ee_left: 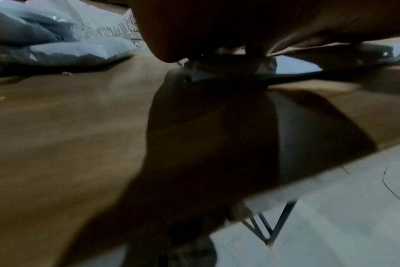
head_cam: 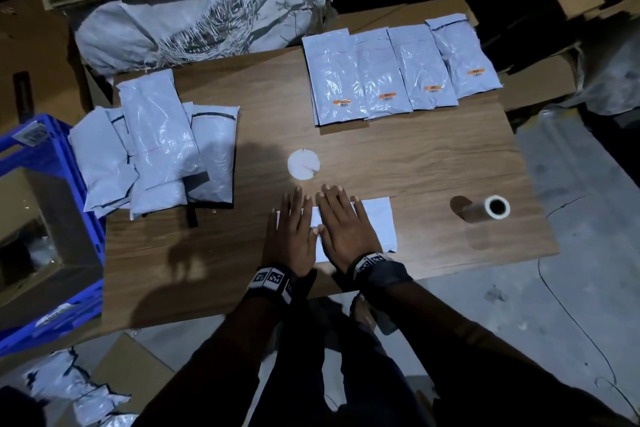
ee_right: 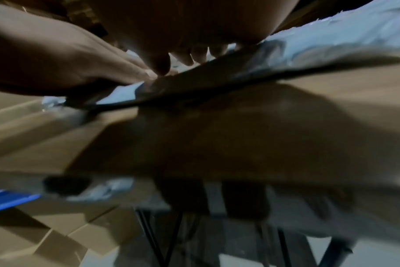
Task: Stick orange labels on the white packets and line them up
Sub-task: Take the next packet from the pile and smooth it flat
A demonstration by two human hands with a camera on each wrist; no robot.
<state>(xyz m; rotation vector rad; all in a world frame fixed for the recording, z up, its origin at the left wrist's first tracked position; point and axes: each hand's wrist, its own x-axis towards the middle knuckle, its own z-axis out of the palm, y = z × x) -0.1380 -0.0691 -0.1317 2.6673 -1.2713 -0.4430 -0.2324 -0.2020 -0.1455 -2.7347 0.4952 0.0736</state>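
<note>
A white packet (head_cam: 379, 222) lies flat near the front edge of the wooden table (head_cam: 415, 166). Both hands lie on it with straight fingers, palms down: my left hand (head_cam: 292, 229) on its left end, my right hand (head_cam: 344, 225) over its middle, thumbs touching. At the back right, several white packets (head_cam: 398, 76) with orange labels (head_cam: 388, 96) stand in an overlapping row. A heap of unlabelled white packets (head_cam: 159, 146) lies at the left. In the wrist views the packet (ee_right: 331, 39) shows under the palms, blurred.
A roll with a white rim (head_cam: 497, 207) lies on the table at the right. A round white disc (head_cam: 303, 164) sits beyond my fingertips. A blue crate (head_cam: 45, 156) stands left of the table, a torn woven sack (head_cam: 194, 28) and cardboard behind it.
</note>
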